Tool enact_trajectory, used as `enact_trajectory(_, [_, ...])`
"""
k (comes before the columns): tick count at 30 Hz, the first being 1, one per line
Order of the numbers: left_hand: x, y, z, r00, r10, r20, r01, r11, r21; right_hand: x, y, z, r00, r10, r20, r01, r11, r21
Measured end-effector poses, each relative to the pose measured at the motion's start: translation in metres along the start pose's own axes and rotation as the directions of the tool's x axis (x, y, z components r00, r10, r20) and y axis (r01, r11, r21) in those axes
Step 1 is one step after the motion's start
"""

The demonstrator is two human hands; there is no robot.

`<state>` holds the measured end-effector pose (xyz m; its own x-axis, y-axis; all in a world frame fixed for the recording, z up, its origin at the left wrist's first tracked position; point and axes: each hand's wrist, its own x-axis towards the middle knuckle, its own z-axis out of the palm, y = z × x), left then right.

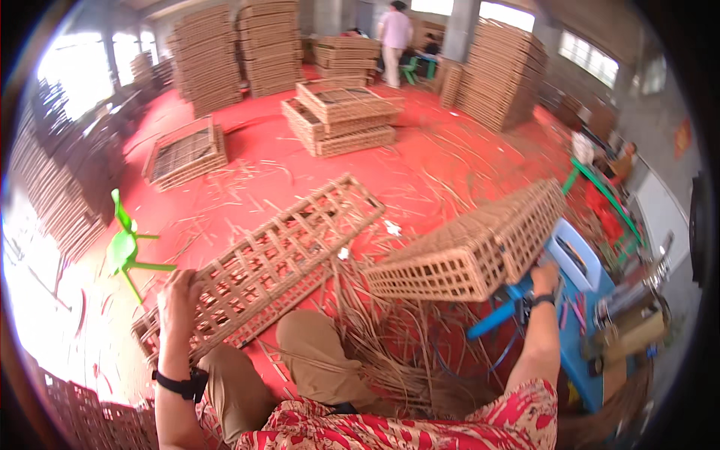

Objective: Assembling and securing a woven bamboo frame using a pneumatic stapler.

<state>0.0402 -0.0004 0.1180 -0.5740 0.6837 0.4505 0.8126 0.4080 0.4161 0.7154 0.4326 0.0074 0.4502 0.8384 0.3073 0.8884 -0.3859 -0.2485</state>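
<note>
Red floor (255,176) strewn with woven strips (397,337)

Slanting before the person's knees (307,337) is a long lattice frame (270,251), its near end gripped by the left hand (177,300). The right hand (545,279) is beside a pale-blue bin (592,264); whether it holds anything cannot be told. Near it tilts a second woven frame (431,279); tall stacks (202,64) stand behind.

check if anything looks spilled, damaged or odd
Loose brown wicker strips lie strewn across the red floor covering, tangled thickest near the knees, looking untidy. I see no clear damage to the long tan openwork wicker basket at the left hand.
</note>
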Motion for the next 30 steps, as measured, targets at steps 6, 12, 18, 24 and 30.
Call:
enact_trajectory(6, [0.001, -0.014, 0.007, 0.997, -0.083, 0.0, 0.083, 0.994, -0.07, 0.024, 0.029, 0.037, 0.994, 0.09, 0.056, -0.092, 0.995, 0.029])
enact_trajectory(12, [0.0, -0.019, 0.012, 0.993, -0.111, -0.05, 0.109, 0.993, -0.049, -0.02, -0.003, -0.017, 0.998, 0.053, 0.039, -0.062, 0.962, 0.268])
enact_trajectory(18, [-0.005, -0.02, 0.016, 0.988, -0.143, -0.065, 0.134, 0.982, -0.133, -0.025, 0.024, -0.044, 0.989, -0.004, -0.145, 0.059, 0.924, 0.378])
enact_trajectory(24, [-0.013, -0.019, 0.019, 0.971, -0.241, -0.002, 0.237, 0.957, -0.167, -0.033, 0.067, -0.079, 0.98, -0.13, 0.152, -0.086, 0.411, 0.908])
enact_trajectory(30, [-0.022, -0.015, 0.029, 0.979, -0.18, -0.093, 0.169, 0.979, -0.116, -0.224, -0.072, -0.234, 0.91, -0.408, -0.07, 0.184, 0.246, 0.952])
